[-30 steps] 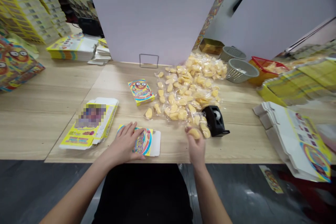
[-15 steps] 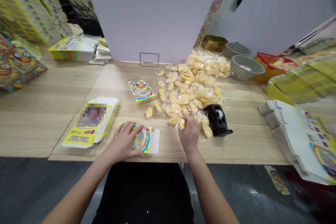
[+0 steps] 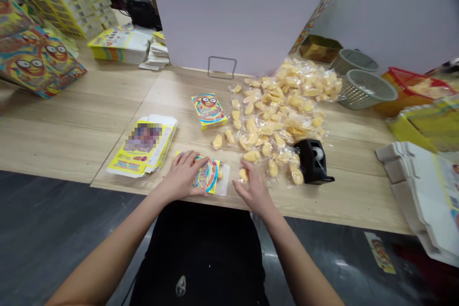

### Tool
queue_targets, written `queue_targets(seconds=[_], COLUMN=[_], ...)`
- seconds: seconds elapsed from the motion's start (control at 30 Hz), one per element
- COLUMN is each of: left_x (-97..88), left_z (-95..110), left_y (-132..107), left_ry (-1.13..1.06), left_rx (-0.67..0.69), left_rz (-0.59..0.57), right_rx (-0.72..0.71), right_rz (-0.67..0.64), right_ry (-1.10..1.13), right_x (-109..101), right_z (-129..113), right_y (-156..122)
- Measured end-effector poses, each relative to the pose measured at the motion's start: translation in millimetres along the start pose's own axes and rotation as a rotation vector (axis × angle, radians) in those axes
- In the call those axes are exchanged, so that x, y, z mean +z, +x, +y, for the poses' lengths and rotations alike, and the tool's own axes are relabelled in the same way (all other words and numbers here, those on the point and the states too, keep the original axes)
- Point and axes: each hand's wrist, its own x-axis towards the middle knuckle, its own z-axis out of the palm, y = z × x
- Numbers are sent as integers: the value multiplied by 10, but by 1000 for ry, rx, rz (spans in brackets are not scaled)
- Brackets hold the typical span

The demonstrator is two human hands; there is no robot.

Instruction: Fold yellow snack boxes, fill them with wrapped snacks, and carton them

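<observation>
My left hand (image 3: 184, 174) lies on a small colourful box (image 3: 208, 175) at the table's near edge, fingers on top and thumb along its near side, holding it. The box's white end flap (image 3: 225, 185) is open towards my right hand (image 3: 253, 190). That hand is just right of the flap, its fingers pinched on a yellow wrapped packet (image 3: 244, 174). A big heap of the same yellow packets (image 3: 283, 110) spreads behind it. A closed box of the same kind (image 3: 209, 110) lies further back.
A black tape dispenser (image 3: 313, 162) stands right of my right hand. Flat unfolded cartons (image 3: 143, 146) lie to the left, more (image 3: 423, 186) at the right. Grey baskets (image 3: 366, 88) and a red basket (image 3: 412, 86) are at the back right, behind a white divider board (image 3: 244, 9).
My right hand reached into the heap, took a packet and came back left to the box's open end. My left hand stayed on the box. The camera shifted left.
</observation>
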Motion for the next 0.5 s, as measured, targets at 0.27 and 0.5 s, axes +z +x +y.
queue_targets(seconds=[0.27, 0.5], left_x=[34, 30], left_z=[-17, -13], left_y=[-12, -16], left_ry=[-2, 10], left_rx=[9, 9], left_rz=[26, 25], right_rx=[-165, -183], right_rz=[-89, -85], right_ry=[-319, -180], right_x=[189, 125], right_z=[5, 106], right_y=[-252, -363])
